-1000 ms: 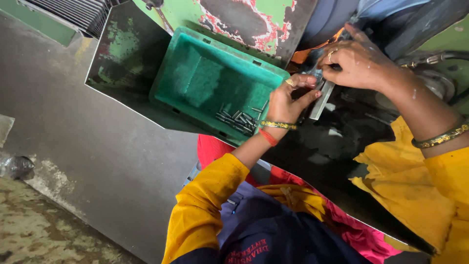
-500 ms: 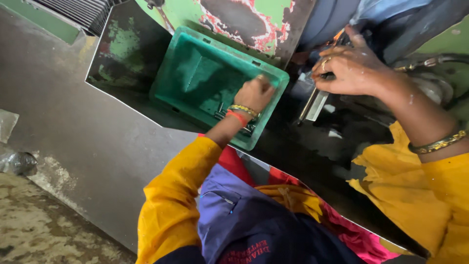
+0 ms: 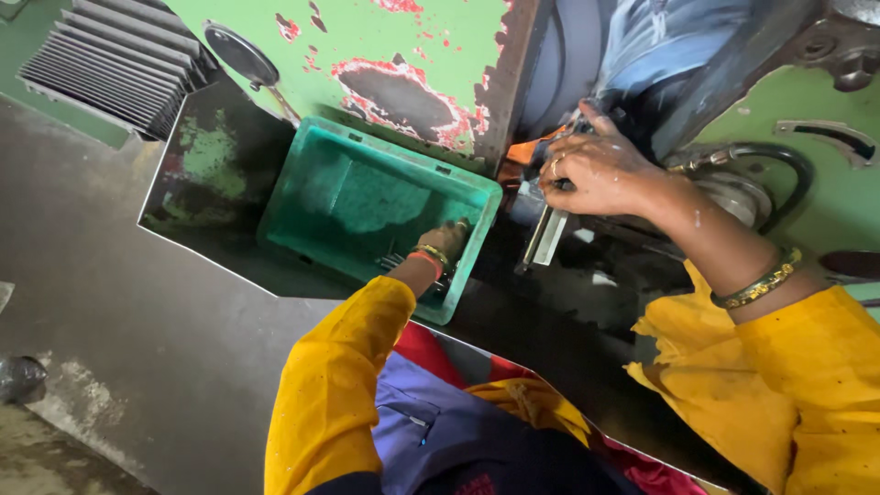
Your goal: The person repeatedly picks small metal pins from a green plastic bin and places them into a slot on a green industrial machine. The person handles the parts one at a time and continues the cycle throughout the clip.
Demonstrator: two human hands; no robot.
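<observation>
While the left hand was curled (grip hidden) in the green bin, the right hand, clamped on a metal strip, could be pinched by the press.

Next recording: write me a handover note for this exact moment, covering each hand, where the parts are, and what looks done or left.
Left hand: down inside the green bin, at its near right corner, on the small metal pieces lying there; whether it grips one cannot be told.
Right hand: at the machine, closed on a flat metal strip that hangs down from it.
Bin: on the dark machine ledge, mostly bare inside, pieces only at the near corner.
Done: a few pieces are in the bin.
Left: the strip is in hand at the machine, not in the bin.
</observation>
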